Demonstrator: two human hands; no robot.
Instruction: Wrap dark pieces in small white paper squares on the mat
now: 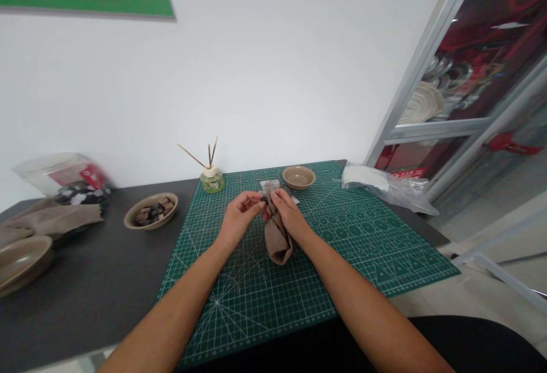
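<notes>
A piece of brown cloth (278,242), gathered and folded, hangs between my hands above the green cutting mat (342,259). My right hand (290,213) is closed on the cloth's bunched upper part. With thumb and fingers together, my left hand (241,213) pinches at the gathered end, where a small dark bit shows; I cannot make out exactly what it is. Just behind my hands lies a small clear packet (270,185), partly hidden. A shallow beige bowl (299,178) stands behind it on the mat.
Left of the mat, a bowl (130,220) holds several brown and dark pieces. Farther left are brown cloth (64,220), a clear container (43,171) and another bowl (25,253). A reed diffuser (212,180) stands by the wall; a plastic bag (384,185) lies at right.
</notes>
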